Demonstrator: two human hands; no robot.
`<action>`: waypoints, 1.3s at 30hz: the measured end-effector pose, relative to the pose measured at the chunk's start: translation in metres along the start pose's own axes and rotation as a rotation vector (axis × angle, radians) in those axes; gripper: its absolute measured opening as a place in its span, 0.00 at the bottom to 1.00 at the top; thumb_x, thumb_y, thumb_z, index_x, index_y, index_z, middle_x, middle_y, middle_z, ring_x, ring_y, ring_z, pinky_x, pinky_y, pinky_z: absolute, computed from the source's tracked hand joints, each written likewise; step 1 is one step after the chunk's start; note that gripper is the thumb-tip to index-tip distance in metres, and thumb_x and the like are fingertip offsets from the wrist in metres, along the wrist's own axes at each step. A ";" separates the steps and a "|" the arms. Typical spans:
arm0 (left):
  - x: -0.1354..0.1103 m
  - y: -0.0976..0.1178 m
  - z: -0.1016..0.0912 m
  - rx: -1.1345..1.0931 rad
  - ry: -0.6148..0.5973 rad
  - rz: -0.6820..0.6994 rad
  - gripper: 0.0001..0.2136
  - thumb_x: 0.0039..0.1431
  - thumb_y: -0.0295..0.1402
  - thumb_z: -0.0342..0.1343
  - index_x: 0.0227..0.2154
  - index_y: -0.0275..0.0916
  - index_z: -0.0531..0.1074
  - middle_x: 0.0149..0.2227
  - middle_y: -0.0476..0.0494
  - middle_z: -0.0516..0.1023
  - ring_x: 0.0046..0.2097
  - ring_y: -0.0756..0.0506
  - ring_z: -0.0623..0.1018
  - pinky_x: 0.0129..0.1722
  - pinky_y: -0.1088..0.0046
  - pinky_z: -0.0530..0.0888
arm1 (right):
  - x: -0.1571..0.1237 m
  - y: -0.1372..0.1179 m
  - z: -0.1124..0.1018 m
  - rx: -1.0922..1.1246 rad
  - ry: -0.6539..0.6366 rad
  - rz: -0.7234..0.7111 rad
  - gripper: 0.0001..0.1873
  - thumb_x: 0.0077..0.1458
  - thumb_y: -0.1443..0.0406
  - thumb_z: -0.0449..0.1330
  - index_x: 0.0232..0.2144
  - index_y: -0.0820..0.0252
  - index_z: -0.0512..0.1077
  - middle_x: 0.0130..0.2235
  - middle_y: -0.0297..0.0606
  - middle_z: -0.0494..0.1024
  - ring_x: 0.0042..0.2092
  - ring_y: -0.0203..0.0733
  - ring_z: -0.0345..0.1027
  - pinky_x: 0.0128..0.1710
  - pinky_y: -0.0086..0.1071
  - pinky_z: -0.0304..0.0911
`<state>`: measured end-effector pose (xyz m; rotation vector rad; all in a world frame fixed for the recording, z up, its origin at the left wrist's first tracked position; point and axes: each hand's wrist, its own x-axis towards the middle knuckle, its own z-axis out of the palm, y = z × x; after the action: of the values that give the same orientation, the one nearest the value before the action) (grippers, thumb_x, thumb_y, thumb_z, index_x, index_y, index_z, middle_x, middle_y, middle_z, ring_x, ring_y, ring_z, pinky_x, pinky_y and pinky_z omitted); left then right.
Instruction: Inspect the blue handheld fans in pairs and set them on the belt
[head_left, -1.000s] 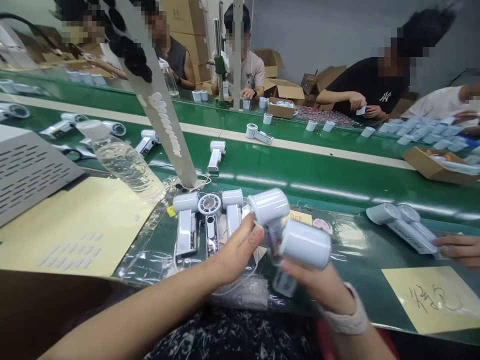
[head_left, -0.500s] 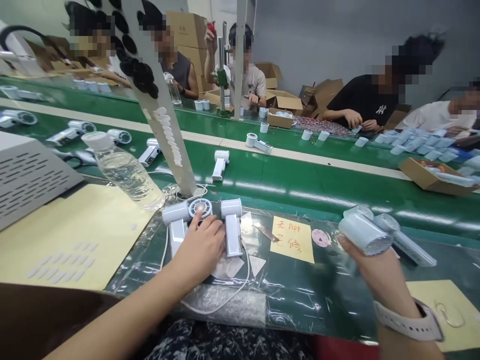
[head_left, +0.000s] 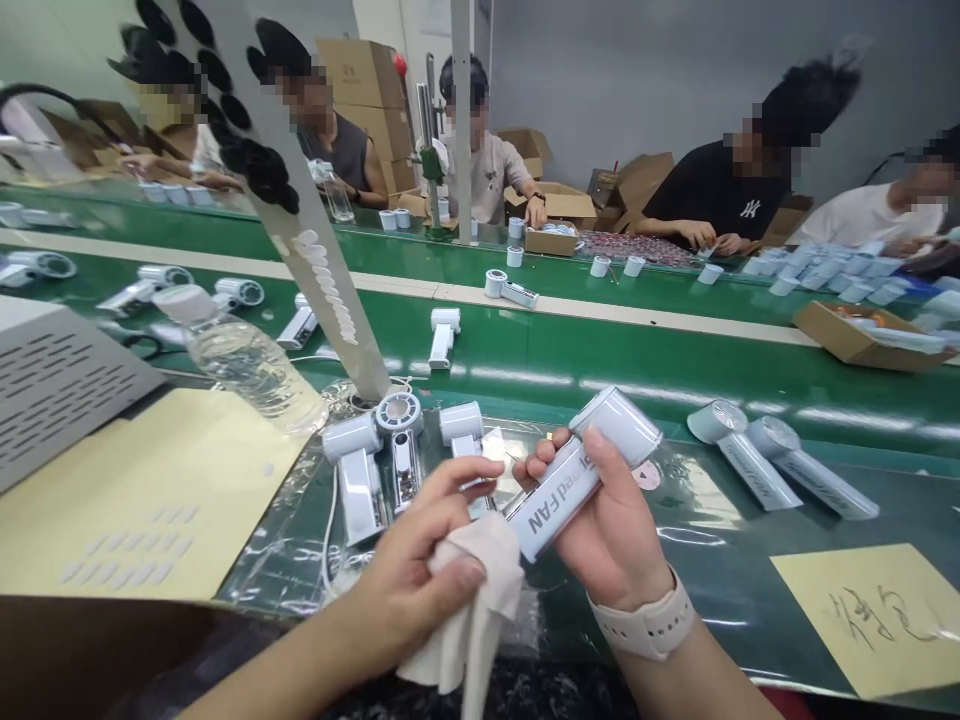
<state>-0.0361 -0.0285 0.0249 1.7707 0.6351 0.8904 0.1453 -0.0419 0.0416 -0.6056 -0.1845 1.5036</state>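
Note:
My right hand (head_left: 611,500) is closed round a light-blue handheld fan (head_left: 566,490), its handle tilted down to the left with "FAN" lettering facing up. A crumpled white cloth (head_left: 480,580) is gripped in my left hand (head_left: 439,540), close to the lower end of that handle; whether they touch I cannot tell. Behind my left hand, another fan (head_left: 461,425) lies partly hidden. Two more, one fan (head_left: 352,475) on its side and an open-handled fan (head_left: 403,440) with its round grille up, lie to the left.
Two lettered fans (head_left: 757,465) rest on the right, above a yellow note (head_left: 870,620). A water bottle (head_left: 247,360) leans near a slanted post (head_left: 322,270). Beyond runs a green conveyor (head_left: 637,350) carrying fans. Co-workers sit across it; a grey vented box (head_left: 67,370) stands left.
My right hand has brought a fan from the right to the middle. My left hand has left the fans on the left and now holds the white cloth.

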 end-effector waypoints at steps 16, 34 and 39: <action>-0.011 -0.017 0.061 -0.127 0.283 -0.226 0.24 0.63 0.55 0.43 0.52 0.44 0.61 0.50 0.37 0.74 0.54 0.35 0.73 0.57 0.54 0.68 | -0.010 0.027 0.011 0.063 -0.027 -0.144 0.11 0.50 0.55 0.67 0.29 0.54 0.72 0.25 0.27 0.73 0.30 0.36 0.69 0.41 0.35 0.70; -0.005 -0.027 0.058 -0.184 0.111 -0.224 0.24 0.60 0.53 0.51 0.51 0.43 0.55 0.47 0.41 0.74 0.48 0.40 0.74 0.48 0.61 0.70 | -0.006 0.029 0.002 0.047 0.078 -0.224 0.12 0.49 0.57 0.69 0.28 0.57 0.74 0.24 0.28 0.75 0.28 0.33 0.70 0.51 0.39 0.69; -0.004 -0.027 0.056 -0.124 0.181 -0.214 0.22 0.64 0.55 0.42 0.48 0.42 0.58 0.42 0.42 0.75 0.43 0.42 0.74 0.46 0.64 0.70 | -0.009 0.034 0.003 0.037 0.051 -0.229 0.12 0.47 0.57 0.70 0.29 0.56 0.75 0.25 0.28 0.76 0.30 0.33 0.70 0.53 0.38 0.67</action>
<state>0.0058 -0.0529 -0.0135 1.4912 0.8517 0.9264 0.1136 -0.0515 0.0297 -0.5725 -0.1797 1.2670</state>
